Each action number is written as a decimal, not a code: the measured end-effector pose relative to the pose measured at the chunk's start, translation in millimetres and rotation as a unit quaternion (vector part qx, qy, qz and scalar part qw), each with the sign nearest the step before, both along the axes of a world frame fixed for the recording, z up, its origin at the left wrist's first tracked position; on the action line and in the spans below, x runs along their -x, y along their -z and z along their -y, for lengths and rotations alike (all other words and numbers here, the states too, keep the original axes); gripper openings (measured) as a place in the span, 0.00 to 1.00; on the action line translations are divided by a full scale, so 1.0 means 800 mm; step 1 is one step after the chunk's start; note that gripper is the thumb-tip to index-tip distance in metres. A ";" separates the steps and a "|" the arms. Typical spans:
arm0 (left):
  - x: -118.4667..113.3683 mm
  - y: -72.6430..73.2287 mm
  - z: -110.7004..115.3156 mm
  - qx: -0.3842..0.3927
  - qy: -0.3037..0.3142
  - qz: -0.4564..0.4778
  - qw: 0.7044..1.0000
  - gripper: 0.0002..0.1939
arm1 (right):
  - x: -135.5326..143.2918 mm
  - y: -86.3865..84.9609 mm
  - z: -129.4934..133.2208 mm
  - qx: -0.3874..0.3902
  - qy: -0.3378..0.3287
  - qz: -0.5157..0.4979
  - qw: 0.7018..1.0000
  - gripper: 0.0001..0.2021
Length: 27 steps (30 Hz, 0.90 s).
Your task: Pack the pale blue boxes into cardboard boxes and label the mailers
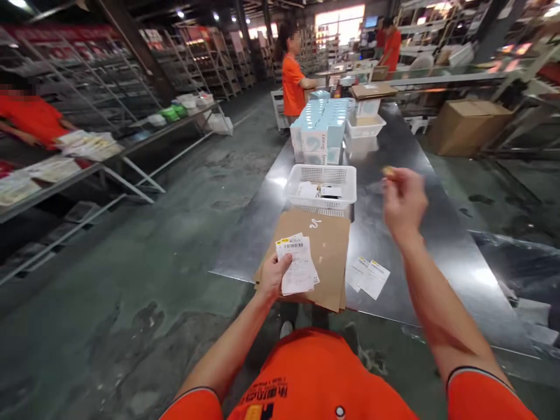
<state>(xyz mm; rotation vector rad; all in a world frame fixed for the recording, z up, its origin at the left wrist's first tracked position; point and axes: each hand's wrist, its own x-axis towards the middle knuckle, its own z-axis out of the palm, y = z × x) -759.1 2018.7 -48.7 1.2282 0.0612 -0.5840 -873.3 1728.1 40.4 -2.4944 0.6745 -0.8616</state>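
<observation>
My left hand (272, 276) grips a small stack of printed paper slips (298, 269), thumb on top, above flat brown cardboard sheets (331, 259) at the near end of the metal table. Raised over the right half of the table, my right hand (406, 204) is closed with fingertips pinched on a small yellowish thing (388, 171), too blurred to name. Loose slips (375, 279) with barcodes lie on the metal to the right of the cardboard. Just beyond the sheets stands a white plastic basket (301, 202) with papers and small dark items inside.
Light blue and white boxes (317, 125) are stacked farther along the table (394, 146), beside another white basket (365, 129). A big carton (470, 125) stands at right. People in orange shirts work at left (32, 116) and beyond the table (292, 81).
</observation>
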 end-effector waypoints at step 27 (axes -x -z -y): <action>-0.015 0.069 -0.208 -0.084 -0.284 0.000 0.955 0.28 | -0.173 0.175 -0.346 -0.350 -0.461 -0.204 0.790 0.20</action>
